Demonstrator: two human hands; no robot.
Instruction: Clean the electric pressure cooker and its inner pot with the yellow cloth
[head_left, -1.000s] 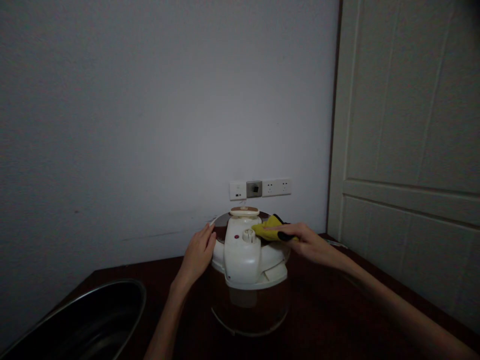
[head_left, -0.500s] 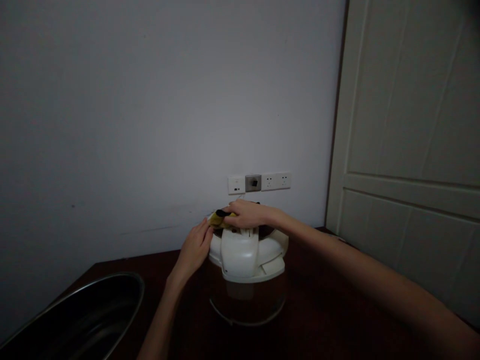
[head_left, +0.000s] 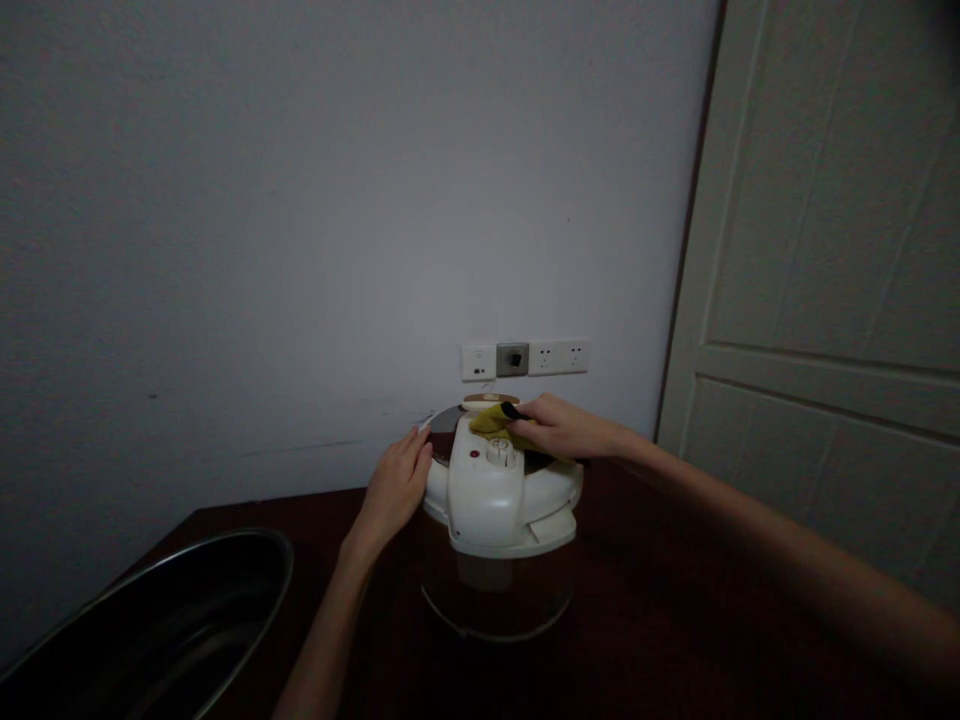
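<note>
A white countertop cooker top [head_left: 486, 505] with a round dial [head_left: 501, 454] and a small red light sits over a dark see-through bowl [head_left: 495, 600]. Along its left edge lies my left hand [head_left: 396, 478], fingers stretched out and touching the rim. My right hand [head_left: 559, 425] is closed on a yellow cloth [head_left: 491, 420] with a black edge, pressed to the top just behind the dial. Part of the cloth is hidden under the right hand. A tan and white handle piece [head_left: 491, 402] shows at the back of the top.
A large metal basin [head_left: 281, 560] stands at the lower left. Everything rests on a dark reddish table [head_left: 660, 600] against a pale wall. Sockets and a switch [head_left: 513, 360] are on the wall behind the cooker. A panelled door [head_left: 795, 300] is at the right.
My right hand has moved right with the cloth, from the back left of the top, uncovering the dial and red light. My left hand stays at the left edge. The view has shifted slightly.
</note>
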